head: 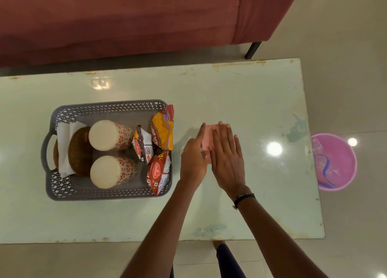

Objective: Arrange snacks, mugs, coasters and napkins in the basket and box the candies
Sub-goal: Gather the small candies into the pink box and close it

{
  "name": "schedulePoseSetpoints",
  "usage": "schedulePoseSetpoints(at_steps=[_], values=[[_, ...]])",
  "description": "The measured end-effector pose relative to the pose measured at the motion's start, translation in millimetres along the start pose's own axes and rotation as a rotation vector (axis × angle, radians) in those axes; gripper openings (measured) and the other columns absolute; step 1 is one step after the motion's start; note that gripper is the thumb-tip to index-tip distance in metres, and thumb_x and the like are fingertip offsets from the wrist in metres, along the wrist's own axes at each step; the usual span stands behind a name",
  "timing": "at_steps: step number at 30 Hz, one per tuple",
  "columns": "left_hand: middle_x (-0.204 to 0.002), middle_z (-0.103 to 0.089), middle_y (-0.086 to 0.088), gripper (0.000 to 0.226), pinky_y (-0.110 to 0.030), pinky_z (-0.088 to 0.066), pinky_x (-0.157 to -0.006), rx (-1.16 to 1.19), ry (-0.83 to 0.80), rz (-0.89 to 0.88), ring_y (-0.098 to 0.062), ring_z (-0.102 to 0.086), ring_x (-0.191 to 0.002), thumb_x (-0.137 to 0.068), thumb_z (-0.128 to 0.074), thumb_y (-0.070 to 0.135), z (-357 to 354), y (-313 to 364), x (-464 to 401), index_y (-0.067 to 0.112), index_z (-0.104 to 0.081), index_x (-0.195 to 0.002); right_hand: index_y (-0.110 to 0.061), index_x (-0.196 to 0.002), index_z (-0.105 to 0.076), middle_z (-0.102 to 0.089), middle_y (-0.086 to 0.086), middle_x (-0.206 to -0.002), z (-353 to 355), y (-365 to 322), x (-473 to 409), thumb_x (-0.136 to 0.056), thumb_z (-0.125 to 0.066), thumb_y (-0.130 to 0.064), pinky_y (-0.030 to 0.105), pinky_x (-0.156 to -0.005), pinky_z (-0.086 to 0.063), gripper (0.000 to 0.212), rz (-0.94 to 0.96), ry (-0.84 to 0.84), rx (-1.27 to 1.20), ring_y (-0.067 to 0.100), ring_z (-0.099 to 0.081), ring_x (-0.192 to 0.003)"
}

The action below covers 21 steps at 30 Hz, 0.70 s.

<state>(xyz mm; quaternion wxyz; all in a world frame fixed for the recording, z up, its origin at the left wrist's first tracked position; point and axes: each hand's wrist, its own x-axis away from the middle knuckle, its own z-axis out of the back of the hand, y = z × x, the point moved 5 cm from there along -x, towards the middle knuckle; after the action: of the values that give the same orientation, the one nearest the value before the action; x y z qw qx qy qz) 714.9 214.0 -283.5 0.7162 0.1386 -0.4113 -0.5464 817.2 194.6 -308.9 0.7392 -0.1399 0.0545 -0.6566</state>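
On glossy table (240, 89), flat right hand (227, 158) presses pink box (206, 138).

- One basket (104, 108) on one table (230, 93).
- Two mugs (110, 135), upside down.
- Three snack packets (163, 129).
- Coasters (79, 150): a brown stack, count unclear.
- Napkins (63, 135): white, folded, count unclear.
- One pink box (206, 137).
- Two hands (227, 158).
- One bracelet (244, 198).
- One pink tub (343, 152) on the floor.
- One sofa (125, 16).
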Motion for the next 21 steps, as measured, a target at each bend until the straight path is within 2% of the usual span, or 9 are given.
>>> schedulePoseSetpoints(at_steps=[4, 8, 11, 13, 14, 16, 18, 20, 21], values=[[-0.111, -0.054, -0.011, 0.060, -0.030, -0.046, -0.090, -0.076, -0.029, -0.035, -0.022, -0.056, -0.103, -0.095, -0.044, 0.011, 5.8, 12.2, -0.6, 0.030, -0.020, -0.147, -0.008, -0.150, -0.016, -0.014, 0.010, -0.159, -1.5, -0.2, -12.4, -0.101, -0.032, -0.030, 0.040, -0.120, -0.018, 0.056, 0.014, -0.060, 0.044, 0.023, -0.008, -0.147], [-0.116, -0.051, -0.005, 0.050, -0.017, -0.041, -0.090, -0.097, -0.039, -0.051, -0.021, -0.055, -0.112, -0.098, -0.037, 0.017, 5.3, 23.0, -2.3, 0.026, -0.024, -0.146, -0.007, -0.150, -0.012, -0.010, 0.012, -0.159, -3.7, -2.6, -14.1, -0.100, -0.022, -0.030, 0.041, -0.120, -0.014, 0.056, 0.030, -0.086, 0.073, 0.025, -0.005, -0.148], [-0.107, -0.065, -0.001, 0.034, -0.021, -0.048, -0.083, -0.100, -0.030, -0.020, -0.013, -0.063, -0.098, -0.094, -0.042, 0.044, 0.4, 18.9, -10.1, 0.022, -0.055, -0.117, -0.006, -0.150, -0.011, -0.009, 0.014, -0.159, -6.7, -2.9, -15.5, -0.099, -0.017, -0.030, 0.041, -0.120, -0.012, 0.057, 0.045, -0.086, 0.091, 0.027, -0.005, -0.148], [-0.101, -0.069, 0.002, 0.046, -0.030, -0.051, -0.089, -0.069, -0.026, 0.027, -0.011, -0.065, -0.097, -0.089, -0.040, 0.059, 0.4, 17.0, -11.1, 0.021, -0.059, -0.106, -0.005, -0.150, -0.009, -0.007, 0.015, -0.158, -6.6, -2.2, -15.6, -0.099, -0.018, -0.030, 0.043, -0.120, -0.012, 0.057, 0.053, -0.101, 0.103, 0.028, -0.004, -0.147], [-0.105, -0.069, 0.000, 0.043, -0.033, -0.050, -0.092, -0.057, -0.031, 0.043, -0.015, -0.065, -0.100, -0.091, -0.041, 0.054, 2.8, 20.1, -9.1, 0.021, -0.058, -0.111, -0.005, -0.150, -0.008, -0.006, 0.016, -0.158, -5.2, -2.3, -15.3, -0.099, -0.017, -0.030, 0.044, -0.121, -0.013, 0.058, 0.054, -0.116, 0.102, 0.029, -0.002, -0.147], [-0.124, -0.060, -0.006, 0.036, -0.030, -0.045, -0.094, -0.073, -0.123, 0.038, -0.024, -0.058, -0.112, -0.096, -0.043, 0.027, 3.7, 30.2, -3.5, 0.020, -0.046, -0.131, -0.005, -0.150, -0.005, -0.004, 0.016, -0.159, -0.8, -4.7, -16.0, -0.099, -0.010, -0.029, 0.046, -0.119, -0.017, 0.056, 0.067, -0.138, 0.090, 0.030, 0.000, -0.147], [-0.138, -0.046, -0.011, 0.048, -0.033, -0.043, -0.095, -0.219, -0.162, -0.018, -0.029, -0.051, -0.120, -0.097, -0.037, 0.013, 1.8, 37.5, -1.0, 0.018, -0.027, -0.144, -0.008, -0.151, -0.007, -0.006, 0.015, -0.159, 7.1, -6.1, -17.4, -0.099, -0.001, -0.030, 0.046, -0.118, -0.022, 0.056, 0.073, -0.128, 0.020, 0.030, -0.003, -0.147], [-0.147, -0.033, -0.014, 0.057, -0.039, -0.045, -0.096, -0.393, -0.142, 0.044, -0.033, -0.044, -0.126, -0.096, -0.036, 0.007, 2.4, 36.8, 1.9, 0.013, -0.012, -0.148, -0.010, -0.150, -0.013, -0.011, 0.011, -0.159, 16.7, 4.0, -12.8, -0.102, -0.017, -0.031, 0.041, -0.118, -0.022, 0.053, 0.005, -0.072, -0.148, 0.026, -0.010, -0.147], [-0.149, -0.030, -0.014, 0.061, -0.038, -0.048, -0.093, -0.507, -0.085, -0.010, -0.033, -0.043, -0.127, -0.093, -0.043, 0.003, 2.6, 39.4, 4.0, 0.008, -0.015, -0.147, -0.010, -0.150, -0.017, -0.016, 0.010, -0.158, 21.4, 14.6, -8.2, -0.102, -0.030, -0.031, 0.037, -0.117, -0.023, 0.054, -0.069, -0.020, -0.257, 0.024, -0.016, -0.146]])
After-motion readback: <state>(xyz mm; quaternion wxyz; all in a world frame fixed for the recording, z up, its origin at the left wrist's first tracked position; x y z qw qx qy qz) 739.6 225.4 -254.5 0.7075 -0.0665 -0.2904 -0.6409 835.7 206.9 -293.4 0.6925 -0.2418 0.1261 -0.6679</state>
